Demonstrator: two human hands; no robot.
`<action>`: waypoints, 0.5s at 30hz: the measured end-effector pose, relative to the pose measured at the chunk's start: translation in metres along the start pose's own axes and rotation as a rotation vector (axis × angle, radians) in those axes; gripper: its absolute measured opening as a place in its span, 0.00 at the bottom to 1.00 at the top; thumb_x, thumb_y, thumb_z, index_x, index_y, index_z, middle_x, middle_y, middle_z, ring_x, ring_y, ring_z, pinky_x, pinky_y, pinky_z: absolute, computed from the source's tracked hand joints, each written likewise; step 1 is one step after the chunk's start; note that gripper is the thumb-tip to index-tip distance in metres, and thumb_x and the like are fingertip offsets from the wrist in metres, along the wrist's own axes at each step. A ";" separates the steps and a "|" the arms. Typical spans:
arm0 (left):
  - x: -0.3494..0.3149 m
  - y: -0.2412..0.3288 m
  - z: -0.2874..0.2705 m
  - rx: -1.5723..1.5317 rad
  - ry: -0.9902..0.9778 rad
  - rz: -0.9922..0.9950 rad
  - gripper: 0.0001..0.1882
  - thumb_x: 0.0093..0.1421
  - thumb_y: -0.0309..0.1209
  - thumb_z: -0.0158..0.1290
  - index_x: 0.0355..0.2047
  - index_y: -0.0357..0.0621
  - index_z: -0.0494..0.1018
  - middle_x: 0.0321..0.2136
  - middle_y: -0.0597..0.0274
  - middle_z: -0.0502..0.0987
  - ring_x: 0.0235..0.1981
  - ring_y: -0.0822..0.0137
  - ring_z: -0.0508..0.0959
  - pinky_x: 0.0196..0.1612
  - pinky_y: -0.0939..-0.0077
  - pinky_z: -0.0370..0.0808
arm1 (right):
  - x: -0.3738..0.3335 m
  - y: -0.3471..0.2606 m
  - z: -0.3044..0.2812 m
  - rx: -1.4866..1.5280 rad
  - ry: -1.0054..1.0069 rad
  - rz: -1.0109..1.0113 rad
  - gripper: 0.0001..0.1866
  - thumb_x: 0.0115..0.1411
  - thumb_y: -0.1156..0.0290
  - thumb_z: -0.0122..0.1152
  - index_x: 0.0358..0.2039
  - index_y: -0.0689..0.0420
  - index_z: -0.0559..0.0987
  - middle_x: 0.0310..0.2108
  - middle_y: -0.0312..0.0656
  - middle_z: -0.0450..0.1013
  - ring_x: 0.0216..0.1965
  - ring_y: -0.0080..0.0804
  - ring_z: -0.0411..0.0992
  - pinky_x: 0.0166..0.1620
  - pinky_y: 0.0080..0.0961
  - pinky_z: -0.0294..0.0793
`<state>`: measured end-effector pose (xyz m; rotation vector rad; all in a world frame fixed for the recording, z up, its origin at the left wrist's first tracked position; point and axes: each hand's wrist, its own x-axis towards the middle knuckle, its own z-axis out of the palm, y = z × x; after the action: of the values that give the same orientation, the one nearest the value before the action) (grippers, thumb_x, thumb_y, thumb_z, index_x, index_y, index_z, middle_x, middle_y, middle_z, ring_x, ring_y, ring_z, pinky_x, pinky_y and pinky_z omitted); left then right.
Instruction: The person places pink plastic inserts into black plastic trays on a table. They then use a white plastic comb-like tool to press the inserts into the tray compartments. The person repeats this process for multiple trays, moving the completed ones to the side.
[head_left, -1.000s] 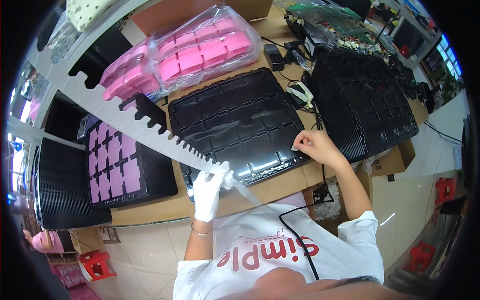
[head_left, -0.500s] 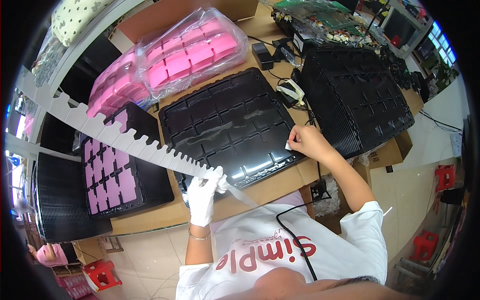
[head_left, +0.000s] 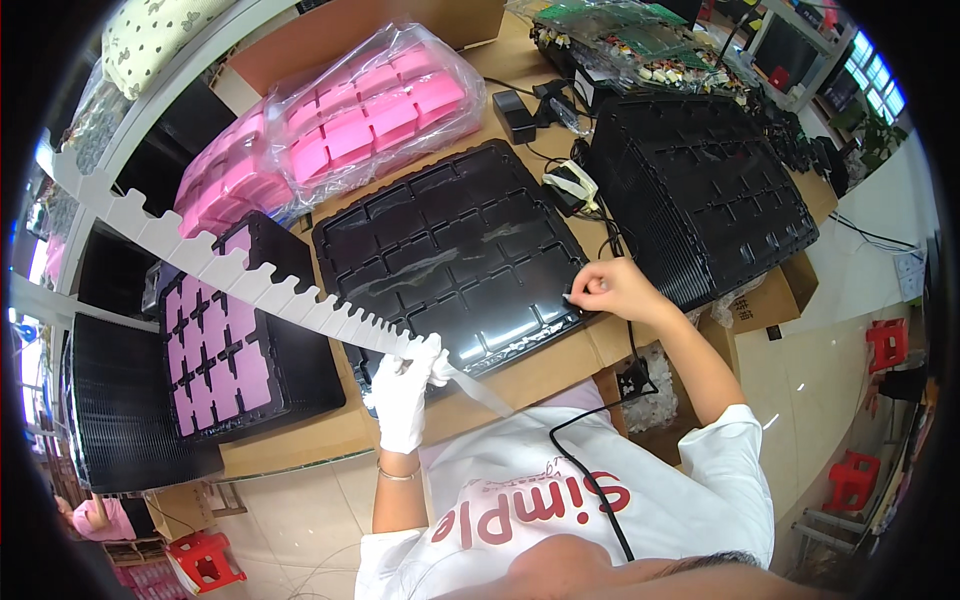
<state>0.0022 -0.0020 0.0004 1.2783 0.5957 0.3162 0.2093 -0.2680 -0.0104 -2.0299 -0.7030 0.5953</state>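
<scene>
My left hand, in a white glove, is closed on a long grey-white strip with notches along one edge. The strip runs up to the far left, and a short tail hangs past my fingers. Bare and pinched, my right hand is at the right edge of a black plastic tray. A small whitish piece, like a label, shows at its fingertips. The tray lies in front of me with its moulded cross-shaped ridges and shiny surface upward.
A tall stack of black trays stands at right. Trays with pink compartments and another black stack are at left. Behind lie bagged pink trays, an adapter, cables and circuit boards. Cardboard covers the table.
My right hand has turned slightly and its fingertips have come down toward the tray's right edge; less of the whitish piece shows. My left hand still holds the strip.
</scene>
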 end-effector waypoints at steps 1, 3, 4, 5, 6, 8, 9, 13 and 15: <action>0.001 0.001 0.000 0.003 -0.007 0.005 0.10 0.60 0.27 0.61 0.40 0.35 0.76 0.28 0.60 0.78 0.23 0.76 0.75 0.26 0.83 0.69 | -0.012 -0.005 -0.003 0.068 0.062 -0.025 0.07 0.51 0.71 0.67 0.23 0.58 0.79 0.15 0.29 0.64 0.21 0.15 0.62 0.26 0.17 0.61; -0.010 0.009 0.000 0.076 0.103 -0.011 0.08 0.60 0.28 0.60 0.36 0.35 0.77 0.25 0.61 0.78 0.20 0.77 0.73 0.24 0.84 0.67 | -0.045 -0.009 -0.002 0.206 0.164 -0.084 0.06 0.52 0.72 0.67 0.24 0.58 0.78 0.16 0.27 0.64 0.22 0.13 0.61 0.27 0.16 0.60; -0.018 0.010 -0.003 0.110 0.164 -0.021 0.07 0.61 0.28 0.60 0.34 0.36 0.77 0.23 0.62 0.78 0.19 0.78 0.72 0.23 0.85 0.66 | -0.068 -0.008 -0.003 0.213 0.086 -0.010 0.06 0.51 0.73 0.67 0.24 0.58 0.77 0.16 0.27 0.64 0.22 0.13 0.61 0.27 0.16 0.61; -0.025 0.002 -0.013 0.163 0.203 0.022 0.07 0.59 0.28 0.61 0.32 0.35 0.77 0.22 0.61 0.79 0.16 0.79 0.71 0.20 0.85 0.64 | -0.094 -0.001 -0.004 0.220 0.008 0.063 0.06 0.50 0.73 0.66 0.25 0.58 0.76 0.17 0.28 0.64 0.22 0.13 0.62 0.28 0.16 0.62; -0.034 -0.003 -0.021 0.285 0.166 0.062 0.06 0.59 0.27 0.61 0.31 0.36 0.77 0.22 0.61 0.79 0.16 0.79 0.71 0.19 0.85 0.64 | -0.118 0.019 -0.004 0.141 -0.003 0.145 0.06 0.50 0.74 0.66 0.25 0.58 0.76 0.17 0.29 0.65 0.23 0.14 0.63 0.29 0.17 0.64; -0.056 -0.006 -0.033 0.413 0.098 0.064 0.06 0.58 0.27 0.63 0.28 0.37 0.79 0.22 0.62 0.80 0.16 0.79 0.72 0.20 0.84 0.67 | -0.165 0.077 0.003 -0.010 0.100 0.299 0.07 0.48 0.74 0.66 0.25 0.59 0.75 0.19 0.33 0.69 0.25 0.20 0.67 0.31 0.22 0.68; -0.066 -0.012 -0.042 0.537 0.044 0.146 0.05 0.57 0.27 0.63 0.29 0.38 0.79 0.23 0.62 0.81 0.17 0.78 0.73 0.21 0.83 0.68 | -0.189 0.115 0.012 -0.078 0.214 0.370 0.08 0.47 0.73 0.67 0.25 0.59 0.75 0.21 0.36 0.71 0.26 0.24 0.69 0.32 0.25 0.70; -0.101 -0.060 -0.086 0.757 -0.046 0.237 0.06 0.57 0.30 0.63 0.33 0.43 0.81 0.27 0.60 0.82 0.23 0.70 0.78 0.27 0.77 0.74 | -0.269 0.290 0.053 -0.384 0.613 0.640 0.08 0.52 0.70 0.63 0.30 0.61 0.77 0.27 0.47 0.77 0.33 0.49 0.77 0.39 0.35 0.74; -0.115 -0.087 -0.110 0.849 -0.086 0.130 0.07 0.58 0.34 0.62 0.35 0.47 0.81 0.29 0.60 0.82 0.27 0.64 0.80 0.31 0.73 0.76 | -0.293 0.306 0.082 -1.187 0.711 0.598 0.10 0.56 0.69 0.62 0.35 0.61 0.78 0.31 0.49 0.77 0.36 0.49 0.77 0.41 0.38 0.75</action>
<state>-0.1639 0.0001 -0.0740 2.1406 0.5928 0.1051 0.0218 -0.5558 -0.2712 -3.3008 0.0955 -0.4082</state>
